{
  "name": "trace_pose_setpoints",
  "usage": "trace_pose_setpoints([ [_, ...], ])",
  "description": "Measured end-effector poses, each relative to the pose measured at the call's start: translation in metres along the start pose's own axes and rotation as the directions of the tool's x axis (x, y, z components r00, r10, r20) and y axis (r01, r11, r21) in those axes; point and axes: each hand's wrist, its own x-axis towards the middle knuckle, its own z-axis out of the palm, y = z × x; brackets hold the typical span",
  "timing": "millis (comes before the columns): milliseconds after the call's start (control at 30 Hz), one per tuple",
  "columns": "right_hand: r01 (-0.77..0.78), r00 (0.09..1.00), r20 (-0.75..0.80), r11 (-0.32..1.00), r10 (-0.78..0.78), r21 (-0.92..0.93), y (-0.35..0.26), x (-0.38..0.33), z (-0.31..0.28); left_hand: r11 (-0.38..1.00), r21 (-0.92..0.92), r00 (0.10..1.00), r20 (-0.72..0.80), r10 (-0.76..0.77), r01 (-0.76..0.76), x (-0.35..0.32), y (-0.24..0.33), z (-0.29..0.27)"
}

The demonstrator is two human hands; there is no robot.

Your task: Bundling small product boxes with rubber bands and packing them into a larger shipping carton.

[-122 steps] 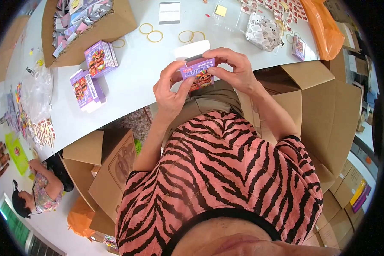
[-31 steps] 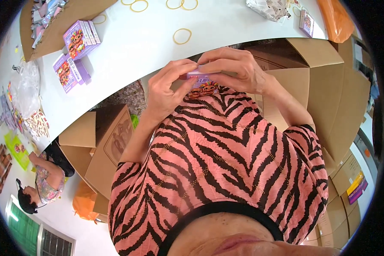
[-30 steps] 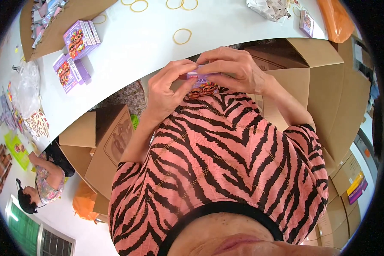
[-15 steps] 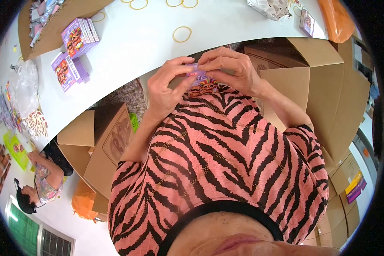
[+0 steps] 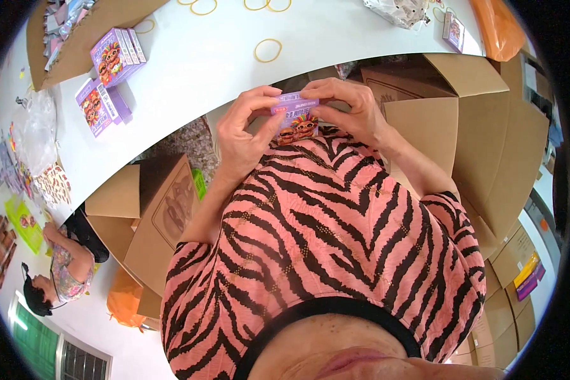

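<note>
A small purple printed carton (image 5: 296, 124) is held upright against my chest, its top end facing up. My left hand (image 5: 246, 128) grips its left side between thumb and fingers. On the right side, my right hand (image 5: 348, 109) holds the upper corner in the same way. The top panel lies flat between my fingertips. Beyond to the left on the white table (image 5: 190, 76) stand a group of matching purple cartons (image 5: 117, 57) and, nearer, another carton (image 5: 95, 106) with a purple flap sticking out.
Yellow rubber bands (image 5: 268, 50) lie on the table. At its far right are a silvery crumpled bag (image 5: 399, 12), a small carton (image 5: 453, 31) and an orange bag (image 5: 503, 31). Open cardboard boxes (image 5: 500, 145) flank me. A clear plastic bag (image 5: 37, 130) and a co-worker (image 5: 66, 263) are at left.
My fingers have spread from the middle of the carton's top to its two sides. More of the top panel now shows, lying flat.
</note>
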Motion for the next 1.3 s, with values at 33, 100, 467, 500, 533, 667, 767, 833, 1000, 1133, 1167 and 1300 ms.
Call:
trace_pose_setpoints([
  [33,-0.006,1.000,0.029,1.000,0.005,0.017,-0.001,0.002,-0.002,1.000,0.002,1.000,-0.003,0.002,-0.002,-0.001,0.000,0.000],
  [100,0.006,0.998,0.067,0.999,-0.008,0.034,-0.003,0.003,-0.003,0.998,-0.044,0.999,-0.001,-0.046,0.045,-0.002,0.002,-0.001],
  [467,-0.213,0.971,-0.015,0.897,0.237,0.387,0.008,0.054,0.024,1.000,-0.010,0.969,-0.246,-0.026,0.024,0.018,-0.002,-0.006],
  [500,-0.153,0.979,-0.077,0.931,0.188,0.333,0.005,0.064,0.028,0.927,0.364,0.949,-0.252,0.191,-0.090,0.023,0.005,-0.008],
  [533,-0.119,0.980,-0.104,0.917,0.171,0.380,0.000,0.075,0.035,0.896,0.441,0.958,-0.231,0.169,-0.052,0.025,0.013,-0.009],
  [667,-0.040,0.997,-0.041,0.895,0.065,0.444,-0.018,0.112,0.053,0.742,0.668,0.906,-0.281,0.317,-0.052,0.041,0.019,-0.033],
  [767,-0.012,1.000,0.004,0.858,0.012,0.514,-0.035,0.126,0.061,0.792,0.609,0.851,-0.438,0.291,0.043,0.056,0.020,-0.085],
  [833,0.008,1.000,0.004,0.878,-0.011,0.479,-0.028,0.129,0.061,0.738,0.674,0.798,-0.469,0.378,0.046,0.070,0.038,-0.120],
  [1000,-0.102,0.993,0.083,0.951,0.081,0.292,-0.008,0.116,0.055,0.642,0.708,0.831,-0.521,0.195,0.293,0.096,0.039,-0.172],
  [1133,-0.131,0.991,0.073,0.954,0.116,0.271,0.003,0.105,0.049,0.590,0.758,0.842,-0.489,0.229,0.280,0.104,0.017,-0.189],
  [1167,-0.147,0.989,0.069,0.953,0.133,0.265,0.006,0.103,0.046,0.572,0.764,0.835,-0.499,0.231,0.298,0.105,0.014,-0.189],
  [1300,-0.166,0.986,0.030,0.947,0.164,0.274,0.018,0.096,0.045,0.541,0.770,0.814,-0.528,0.241,0.339,0.110,0.020,-0.179],
])
